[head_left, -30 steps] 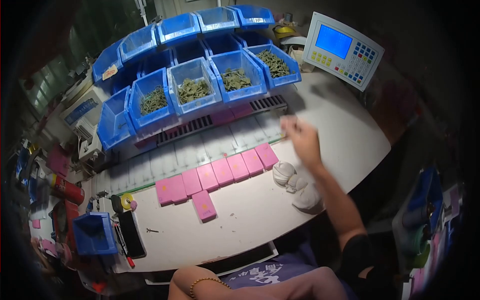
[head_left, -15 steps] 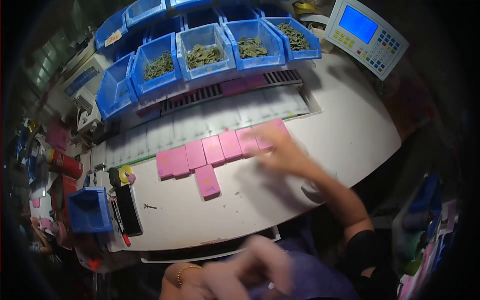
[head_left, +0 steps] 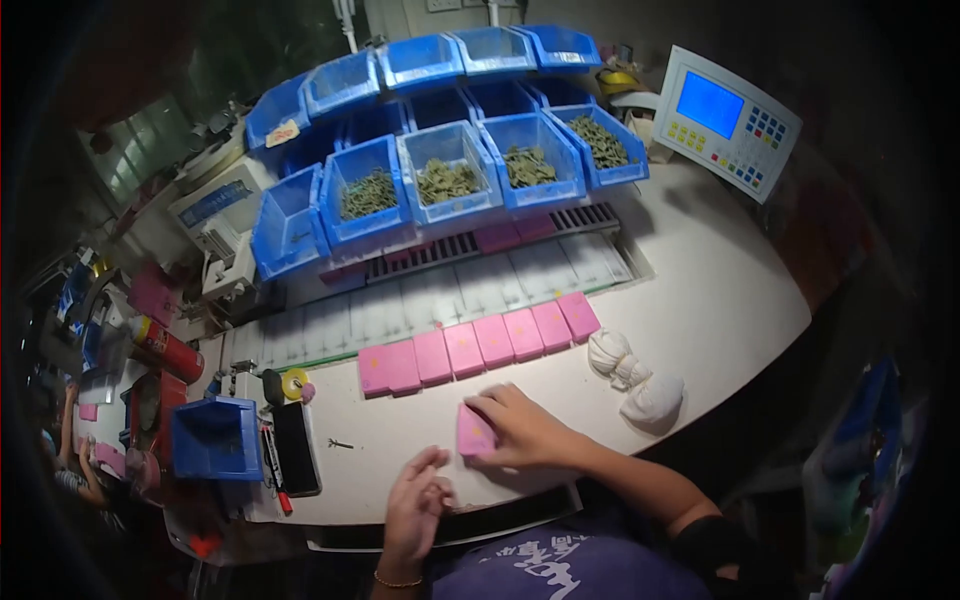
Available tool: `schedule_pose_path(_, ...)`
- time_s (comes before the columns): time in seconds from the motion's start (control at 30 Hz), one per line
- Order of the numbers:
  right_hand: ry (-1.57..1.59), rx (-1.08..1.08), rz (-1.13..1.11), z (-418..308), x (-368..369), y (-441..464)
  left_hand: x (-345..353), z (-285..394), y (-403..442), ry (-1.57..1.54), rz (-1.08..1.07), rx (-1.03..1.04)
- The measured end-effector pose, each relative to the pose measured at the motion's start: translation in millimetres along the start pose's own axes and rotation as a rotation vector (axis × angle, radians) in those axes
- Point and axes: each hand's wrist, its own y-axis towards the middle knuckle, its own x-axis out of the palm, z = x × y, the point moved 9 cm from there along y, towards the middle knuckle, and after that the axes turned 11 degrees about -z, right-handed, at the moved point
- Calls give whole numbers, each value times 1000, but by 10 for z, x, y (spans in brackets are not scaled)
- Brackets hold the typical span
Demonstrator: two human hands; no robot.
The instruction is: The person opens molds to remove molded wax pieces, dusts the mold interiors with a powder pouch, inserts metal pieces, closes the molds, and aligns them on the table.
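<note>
My right hand [head_left: 528,432] grips a small pink block [head_left: 474,432] at the near part of the white table. A faint yellow mark shows on the block's face. Left of it, my left hand [head_left: 418,505] is raised with fingers slightly curled and apart, holding nothing. Beyond both hands, several similar pink blocks [head_left: 464,349] lie side by side in a slanting row. Near the right end of that row rests a bundle of white cloth [head_left: 652,396]. A small dark branched piece [head_left: 341,444] lies on the table to the left.
Blue bins [head_left: 368,200] at the back hold small greenish pieces. A lit glass panel [head_left: 430,297] lies before them. At left are a blue tray [head_left: 217,440], a phone [head_left: 296,449] and a red marker [head_left: 277,480]. A keypad display [head_left: 729,122] stands back right.
My right hand has come from the row's right end to the near block and grips it. My left hand has risen from the front edge to beside it. The camera view has shifted.
</note>
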Motion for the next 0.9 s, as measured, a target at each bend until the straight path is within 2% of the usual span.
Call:
schedule_pose_path(0.07, 302, -81, 5, -137, -63, -177, 222, -264, 98, 43, -279, -169)
schedule_pose_path(0.1, 434, -146, -13, -301, -97, -273, 362, -332, 69, -89, -362, -258)
schedule_pose_path(0.13, 351, -181, -52, -436, -98, -360, 517, -376, 37, -223, -442, -343)
schedule_pose_path(0.17, 298, -208, -56, -481, -143, -431, 545, -381, 68, -215, -418, -322)
schedule_pose_path(0.23, 254, -237, -57, -483, -161, -552, 605, -388, 146, 18, -412, -276)
schedule_pose_path(0.27, 488, -178, -50, -374, -161, -609, 660, -355, 150, 19, -408, -274)
schedule_pose_path(0.3, 718, -111, -41, -272, -134, -660, 762, -98, 171, 504, -407, -22)
schedule_pose_path(0.33, 715, -104, -35, -303, -95, -670, 929, 97, 124, 979, -392, 241)
schedule_pose_path(0.37, 945, 101, -18, -191, 64, -671, 975, 147, 97, 1106, -347, 419)
schedule_pose_path(0.4, 1171, 314, 12, -96, 257, -745, 1026, 89, 94, 1097, -375, 415)
schedule_pose_path(0.43, 985, 270, 91, 21, 325, -742, 1073, 157, 56, 1213, -276, 529)
schedule_pose_path(0.47, 1081, 336, 85, 9, 402, -751, 1116, 216, 6, 1322, -170, 647)
schedule_pose_path(0.53, 913, 302, 134, -83, 348, -754, 1106, 127, 12, 1314, -176, 631)
schedule_pose_path(0.67, 970, 312, 233, 49, 401, -803, 1165, 105, -23, 1399, -165, 707)
schedule_pose_path(0.73, 1444, 385, 458, 375, 433, -871, 1076, 143, 7, 1161, -115, 650)
schedule_pose_path(0.8, 1612, 389, 514, 455, 408, -870, 940, 145, 110, 1014, -80, 532)
schedule_pose_path(0.83, 1252, 338, 545, 540, 232, -815, 898, 109, 109, 996, -63, 555)
schedule_pose_path(0.87, 948, 385, 523, 565, 108, -859, 860, 82, 134, 978, -46, 586)
schedule_pose_path(0.9, 1118, 406, 532, 608, 157, -853, 865, 39, 150, 980, -51, 584)
